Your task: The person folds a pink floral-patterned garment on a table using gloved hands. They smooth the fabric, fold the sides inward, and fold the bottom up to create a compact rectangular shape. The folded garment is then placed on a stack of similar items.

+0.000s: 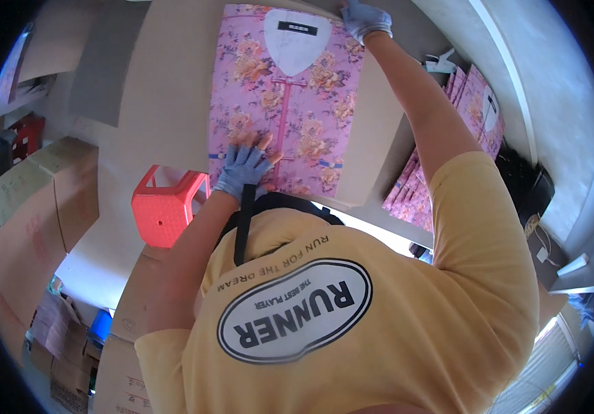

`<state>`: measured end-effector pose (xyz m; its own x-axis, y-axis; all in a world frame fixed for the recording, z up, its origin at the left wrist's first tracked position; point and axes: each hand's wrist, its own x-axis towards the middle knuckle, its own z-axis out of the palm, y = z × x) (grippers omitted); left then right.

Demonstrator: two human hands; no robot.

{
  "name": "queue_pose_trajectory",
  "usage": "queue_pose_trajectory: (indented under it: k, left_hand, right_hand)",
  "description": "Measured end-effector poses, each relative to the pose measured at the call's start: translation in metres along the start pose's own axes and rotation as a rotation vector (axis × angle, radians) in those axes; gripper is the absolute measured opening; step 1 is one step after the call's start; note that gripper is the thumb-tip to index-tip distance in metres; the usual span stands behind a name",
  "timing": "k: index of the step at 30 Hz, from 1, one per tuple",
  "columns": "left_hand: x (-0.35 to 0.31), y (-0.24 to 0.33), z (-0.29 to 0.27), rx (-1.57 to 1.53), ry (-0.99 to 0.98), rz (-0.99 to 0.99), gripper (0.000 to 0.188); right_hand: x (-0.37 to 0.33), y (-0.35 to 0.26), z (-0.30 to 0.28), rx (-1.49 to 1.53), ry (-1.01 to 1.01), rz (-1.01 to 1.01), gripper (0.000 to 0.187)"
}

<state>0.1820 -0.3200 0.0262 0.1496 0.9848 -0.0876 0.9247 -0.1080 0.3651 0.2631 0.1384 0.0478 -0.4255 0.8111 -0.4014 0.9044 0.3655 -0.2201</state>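
Observation:
In front of me lies a flat pink floral piece (314, 103), made up like a folded shirt, with a white V-shaped neck and a black label. It rests on a brown cardboard sheet (377, 141). My left hand (245, 168), in a grey-blue glove with bare fingertips, presses flat on its lower left part with the fingers spread. At the upper right corner of the piece is my right hand (367, 22), in the same kind of glove. Its fingers run toward the frame's top edge and are partly cut off, so their grip is hidden.
Several similar pink floral pieces (472, 103) are stacked to the right, beside a white-handled tool (439, 63). A red plastic stool (164, 214) stands at left, near large cardboard boxes (35, 200). A black bundle (521, 183) sits at far right.

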Motion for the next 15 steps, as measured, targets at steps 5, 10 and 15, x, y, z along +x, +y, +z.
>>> queue_pose_trajectory:
  k: [5,10,15]
  left_hand:
    - [-0.003,-0.004,0.013,0.016,0.078,0.006,0.087]
    - [-0.002,-0.006,0.013,-0.042,0.028,0.014,0.089]
    - [-0.005,-0.005,0.009,-0.077,0.03,0.014,0.089]
  right_hand:
    - [-0.011,-0.017,0.009,-0.35,0.229,-0.068,0.033]
    - [-0.005,0.014,0.049,-0.398,0.74,-0.645,0.031]
    - [-0.077,-0.002,0.081,-0.418,0.765,-0.701,0.044]
